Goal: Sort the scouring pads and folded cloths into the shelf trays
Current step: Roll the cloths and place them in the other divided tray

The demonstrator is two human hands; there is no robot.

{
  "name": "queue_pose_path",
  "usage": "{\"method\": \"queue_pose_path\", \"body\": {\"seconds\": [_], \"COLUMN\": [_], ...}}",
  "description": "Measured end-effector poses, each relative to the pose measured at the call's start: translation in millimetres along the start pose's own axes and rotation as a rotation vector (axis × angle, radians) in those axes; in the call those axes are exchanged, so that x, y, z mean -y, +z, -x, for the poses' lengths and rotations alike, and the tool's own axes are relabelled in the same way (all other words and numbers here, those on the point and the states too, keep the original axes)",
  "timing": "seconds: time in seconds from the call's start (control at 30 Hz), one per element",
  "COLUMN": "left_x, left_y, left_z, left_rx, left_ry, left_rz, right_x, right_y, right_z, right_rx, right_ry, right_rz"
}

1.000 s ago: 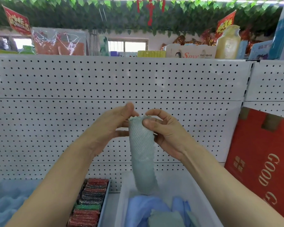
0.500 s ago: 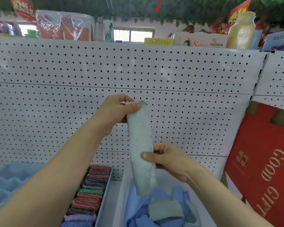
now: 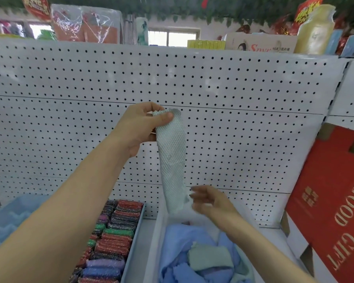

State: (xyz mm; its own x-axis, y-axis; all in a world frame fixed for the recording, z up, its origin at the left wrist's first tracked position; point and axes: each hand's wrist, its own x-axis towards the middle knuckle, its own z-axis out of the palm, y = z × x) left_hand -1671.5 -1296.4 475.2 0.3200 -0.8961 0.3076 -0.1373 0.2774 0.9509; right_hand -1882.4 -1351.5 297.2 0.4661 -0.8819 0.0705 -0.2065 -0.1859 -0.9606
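Note:
A pale green waffle-textured cloth (image 3: 171, 160) hangs folded lengthwise in front of the pegboard. My left hand (image 3: 143, 127) pinches its top end between thumb and fingers. My right hand (image 3: 209, 201) is blurred, fingers spread, beside the cloth's lower end; whether it touches the cloth is unclear. Below, a white tray (image 3: 154, 242) holds blue and green cloths (image 3: 204, 258). To its left a tray (image 3: 134, 237) is packed with rows of glittery scouring pads (image 3: 112, 235) in red, green, purple and black.
A white pegboard wall (image 3: 233, 111) stands close behind. A red gift box (image 3: 331, 201) leans at the right. A light blue tray (image 3: 6, 219) sits at the far left. Bottles and boxes line the top shelf.
My right hand slid from the cloth's top down its length to the bottom end and opened. My left hand kept its pinch on the top end. The view tilted downward.

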Motion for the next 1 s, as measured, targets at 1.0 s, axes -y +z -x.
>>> {"method": "queue_pose_path", "body": {"seconds": [1.0], "left_x": [8.5], "left_y": [15.0], "left_z": [11.4], "left_rx": [-0.002], "left_ry": [0.104], "left_rz": [-0.121], "right_x": [105.5], "right_y": [-0.7], "right_z": [-16.8], "right_rx": [0.120], "right_ry": [-0.229], "right_rz": [-0.461]}}
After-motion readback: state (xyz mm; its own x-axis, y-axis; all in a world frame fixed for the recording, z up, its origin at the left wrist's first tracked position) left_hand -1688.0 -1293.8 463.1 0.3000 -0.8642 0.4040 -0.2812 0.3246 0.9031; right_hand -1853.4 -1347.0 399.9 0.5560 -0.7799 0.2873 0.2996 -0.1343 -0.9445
